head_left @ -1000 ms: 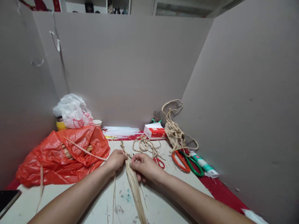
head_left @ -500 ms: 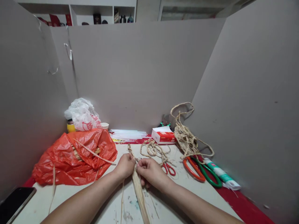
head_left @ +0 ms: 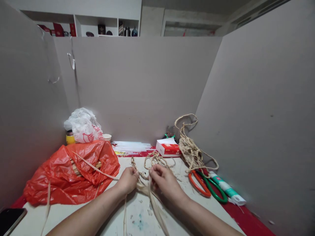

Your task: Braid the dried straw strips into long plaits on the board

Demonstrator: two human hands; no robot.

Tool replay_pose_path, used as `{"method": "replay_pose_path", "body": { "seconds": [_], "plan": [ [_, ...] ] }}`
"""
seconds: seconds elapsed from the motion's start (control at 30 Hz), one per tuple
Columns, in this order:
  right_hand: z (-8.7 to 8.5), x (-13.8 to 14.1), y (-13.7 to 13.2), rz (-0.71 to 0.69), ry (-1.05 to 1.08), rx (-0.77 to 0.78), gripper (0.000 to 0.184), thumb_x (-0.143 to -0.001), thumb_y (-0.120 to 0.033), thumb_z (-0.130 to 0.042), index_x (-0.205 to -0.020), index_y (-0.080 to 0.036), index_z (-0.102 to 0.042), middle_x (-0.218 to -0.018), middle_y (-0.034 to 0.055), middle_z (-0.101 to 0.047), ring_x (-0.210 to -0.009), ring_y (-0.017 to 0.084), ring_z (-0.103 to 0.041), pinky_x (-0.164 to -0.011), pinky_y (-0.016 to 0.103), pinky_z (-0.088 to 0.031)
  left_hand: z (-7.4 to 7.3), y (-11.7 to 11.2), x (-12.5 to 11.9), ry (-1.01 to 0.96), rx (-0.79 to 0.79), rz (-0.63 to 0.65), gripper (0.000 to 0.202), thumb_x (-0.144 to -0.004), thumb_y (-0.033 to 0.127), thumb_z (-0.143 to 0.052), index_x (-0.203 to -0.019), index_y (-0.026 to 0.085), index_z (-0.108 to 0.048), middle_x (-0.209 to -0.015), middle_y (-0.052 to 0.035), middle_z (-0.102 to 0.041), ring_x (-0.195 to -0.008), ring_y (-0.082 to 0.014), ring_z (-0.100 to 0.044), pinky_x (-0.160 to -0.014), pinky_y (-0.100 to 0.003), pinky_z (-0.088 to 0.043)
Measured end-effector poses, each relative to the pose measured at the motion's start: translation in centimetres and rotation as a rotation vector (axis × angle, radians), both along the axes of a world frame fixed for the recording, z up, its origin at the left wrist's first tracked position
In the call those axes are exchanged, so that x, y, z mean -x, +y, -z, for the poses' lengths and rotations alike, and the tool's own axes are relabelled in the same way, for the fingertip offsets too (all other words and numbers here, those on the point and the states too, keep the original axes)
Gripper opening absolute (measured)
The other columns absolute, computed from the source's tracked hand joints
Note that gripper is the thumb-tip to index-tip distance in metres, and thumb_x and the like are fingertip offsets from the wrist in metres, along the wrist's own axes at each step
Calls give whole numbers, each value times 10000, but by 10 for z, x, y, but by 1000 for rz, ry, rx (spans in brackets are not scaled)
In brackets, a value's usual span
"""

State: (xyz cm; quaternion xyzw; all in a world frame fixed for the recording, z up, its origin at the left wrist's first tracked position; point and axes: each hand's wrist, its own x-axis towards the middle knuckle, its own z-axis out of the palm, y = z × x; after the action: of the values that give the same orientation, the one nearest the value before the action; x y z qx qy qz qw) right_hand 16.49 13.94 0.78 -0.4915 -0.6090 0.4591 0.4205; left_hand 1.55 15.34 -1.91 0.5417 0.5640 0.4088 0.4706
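Observation:
My left hand is closed in a pinch on a thin braided straw cord, whose finished end lies beyond it on the white board. My right hand pinches a pale flat straw strip that hangs down toward the board's front edge. Between the hands the strip bends across to the cord at my left fingers. Past my right hand lies a loose coil of twisted straw cord. Another thin strand dangles below my left hand.
At left sits a red plastic bag with straw bundles, near a phone. Glue sticks and a red-white box stand at the back. On the right are piled rope, orange and green handles and a tube.
My right hand has drawn slightly away from the left, pulling the straw strip up and sideways. The view has tilted up and shifted a little, and the red scissors are now hidden.

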Motion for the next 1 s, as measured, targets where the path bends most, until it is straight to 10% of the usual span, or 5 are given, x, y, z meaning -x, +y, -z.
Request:
{"method": "replay_pose_path", "body": {
  "seconds": [0.2, 0.47, 0.57, 0.77, 1.0],
  "plan": [
    [-47, -34, -6, -63, 325, 254, 284, -770, -455, -524, -779, -229, -352, -500, -96, -376, -370, 64, -340, -423, 195, -341, -2, 0, 0, -9, 30, 14, 167, -794, 159, -456, -628, 159, -479, -518, 52, -445, -478, -81, -354, -512, -194, -272],
    [-146, -142, 7, 820, -972, -447, 200, -736, -342, -495, -884, -209, -505, -649, 57, -540, -542, 198, -466, -525, 309, -310, -5, -2, 1, 58, 81, -5, 149, -775, 174, -497, -630, 176, -461, -451, 72, -387, -416, -77, -299, -484, -204, -237],
    [-163, -142, -2, 874, -1003, -498, 224, -746, -354, -450, -874, -205, -559, -747, 116, -608, -634, 252, -535, -580, 351, -357, -5, -2, 0, 52, 105, 6, 147, -779, 170, -491, -639, 178, -450, -445, 75, -373, -409, -74, -291, -478, -203, -232],
    [-80, -43, -19, -149, -781, -316, 307, -720, -438, -489, -780, -177, -639, -675, 76, -652, -615, 209, -577, -559, 281, -404, -11, -9, -2, 50, 148, -45, 156, -738, 113, -497, -610, 178, -436, -440, 74, -358, -401, -70, -302, -466, -206, -238],
    [-9, -5, -9, -372, -844, -216, 163, -714, -290, -545, -584, -204, -592, -596, 59, -618, -550, 179, -539, -508, 259, -323, -8, -5, 0, 1, 215, -65, 151, -662, 96, -567, -552, 163, -488, -422, 58, -370, -392, -77, -305, -430, -231, -221]
  ]
}}
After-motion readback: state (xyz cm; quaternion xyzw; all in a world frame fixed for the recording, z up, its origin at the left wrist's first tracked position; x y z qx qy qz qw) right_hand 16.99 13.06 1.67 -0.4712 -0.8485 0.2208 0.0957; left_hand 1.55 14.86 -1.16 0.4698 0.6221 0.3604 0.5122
